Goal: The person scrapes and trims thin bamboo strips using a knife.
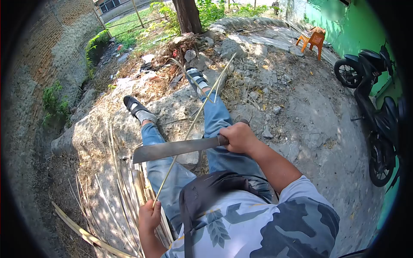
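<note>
My right hand [238,137] is wrapped around the handle of a machete [178,148], whose broad dark blade points left across my thighs. A long thin bamboo strip [194,121] runs from my left hand [149,215] up and away past my right foot, crossing the blade near its middle. My left fingers are closed on the strip's near end. Whether the blade touches the strip I cannot tell. Beside my left leg lies a bundle of split bamboo strips [138,187]. My legs in jeans [218,112] are stretched out in front.
Rubble and dry leaves cover the ground [301,129] ahead. A tree trunk [187,16] rises at the far side. At right are an orange chair [316,42], a black motorcycle [370,107] and a green wall [370,26]. A brick wall [34,47] stands left.
</note>
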Demonstrator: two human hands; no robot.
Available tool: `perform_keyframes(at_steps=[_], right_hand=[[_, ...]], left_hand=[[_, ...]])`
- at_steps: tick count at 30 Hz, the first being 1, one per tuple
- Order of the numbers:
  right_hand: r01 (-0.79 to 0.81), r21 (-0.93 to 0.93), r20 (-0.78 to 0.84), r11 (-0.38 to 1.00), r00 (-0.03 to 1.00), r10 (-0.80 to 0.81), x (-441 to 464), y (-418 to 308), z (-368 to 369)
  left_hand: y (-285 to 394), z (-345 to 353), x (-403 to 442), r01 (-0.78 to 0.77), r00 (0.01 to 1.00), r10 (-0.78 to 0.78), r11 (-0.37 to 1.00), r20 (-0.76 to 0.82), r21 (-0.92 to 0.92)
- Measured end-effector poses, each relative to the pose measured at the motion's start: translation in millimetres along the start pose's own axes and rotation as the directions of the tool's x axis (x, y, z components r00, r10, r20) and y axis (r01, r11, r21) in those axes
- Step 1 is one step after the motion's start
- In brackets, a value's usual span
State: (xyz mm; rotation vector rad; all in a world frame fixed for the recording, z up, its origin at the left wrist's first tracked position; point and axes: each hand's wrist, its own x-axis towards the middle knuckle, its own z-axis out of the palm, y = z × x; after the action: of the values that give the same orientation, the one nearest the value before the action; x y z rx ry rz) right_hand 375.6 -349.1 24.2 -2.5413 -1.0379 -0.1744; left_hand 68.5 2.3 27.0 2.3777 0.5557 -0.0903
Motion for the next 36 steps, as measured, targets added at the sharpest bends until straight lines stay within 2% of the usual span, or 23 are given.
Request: perform_keyframes(at_steps=[3, 5, 8, 11, 13, 15, 17, 18, 21, 24, 25, 28, 32, 34, 36], right_hand=[[-0.184, -0.056, -0.109, 0.981, 0.978, 0.178, 19, 41, -27], [-0.405, -0.05, -0.179, 0.913, 0.903, 0.39, 29, 56, -48], [-0.544, -0.03, -0.182, 0.839, 0.828, 0.53, 27, 63, -61], [-0.48, 0.106, -0.095, 0.871, 0.867, 0.49, 9, 42, -44], [-0.357, 0.179, -0.025, 0.917, 0.93, 0.367, -7, 11, -26], [-0.154, 0.082, 0.046, 0.985, 0.987, 0.151, -20, -11, -10], [0.027, -0.006, 0.095, 1.0, 0.995, -0.027, -19, -22, -3], [0.115, -0.044, 0.128, 0.992, 0.986, -0.109, -22, -25, -1], [0.149, -0.074, 0.056, 0.986, 0.988, -0.145, -12, -6, -8], [-0.141, -0.053, -0.105, 0.989, 0.985, 0.135, 1, 32, -35], [-0.233, -0.013, -0.174, 0.972, 0.958, 0.227, 4, 46, -42], [-0.539, 0.038, -0.23, 0.841, 0.814, 0.533, 6, 68, -57], [-0.471, 0.112, -0.17, 0.875, 0.858, 0.484, -7, 45, -45], [-0.349, 0.142, -0.072, 0.926, 0.93, 0.361, -15, 24, -24], [-0.186, 0.093, 0.01, 0.978, 0.983, 0.186, -24, -5, -8]], left_hand=[[-21, -4, -12, 0.06, 0.998, -0.059, 0.994, -0.019, 0.089], [-28, -5, -21, 0.095, 0.995, -0.091, 0.99, -0.044, 0.106], [-19, 5, -26, 0.043, 0.995, -0.036, 0.996, -0.091, 0.072], [-5, 20, -14, -0.04, 0.997, 0.047, 0.993, -0.054, 0.111], [10, 25, -4, -0.027, 0.998, 0.03, 0.997, -0.048, 0.073], [15, 27, 6, -0.058, 0.997, 0.06, 0.998, -0.057, 0.039], [12, 28, 16, -0.132, 0.988, 0.132, 0.991, -0.086, 0.004], [16, 22, 16, -0.099, 0.992, 0.098, 0.995, -0.076, -0.015], [-1, 9, 10, -0.066, 0.996, 0.068, 0.997, -0.056, 0.033], [-23, -7, -13, -0.033, 0.995, 0.038, 0.998, -0.094, 0.056], [-28, -11, -20, -0.024, 0.993, 0.03, 0.998, -0.113, 0.062], [-29, -18, -41, 0.042, 0.995, -0.045, 0.998, -0.089, -0.038], [-42, 11, -30, 0.008, 0.993, -0.003, 0.999, -0.115, 0.045], [-18, 18, -14, -0.03, 0.995, 0.034, 0.999, -0.094, 0.043], [-1, 25, 3, -0.09, 0.992, 0.091, 0.996, -0.092, 0.014]])
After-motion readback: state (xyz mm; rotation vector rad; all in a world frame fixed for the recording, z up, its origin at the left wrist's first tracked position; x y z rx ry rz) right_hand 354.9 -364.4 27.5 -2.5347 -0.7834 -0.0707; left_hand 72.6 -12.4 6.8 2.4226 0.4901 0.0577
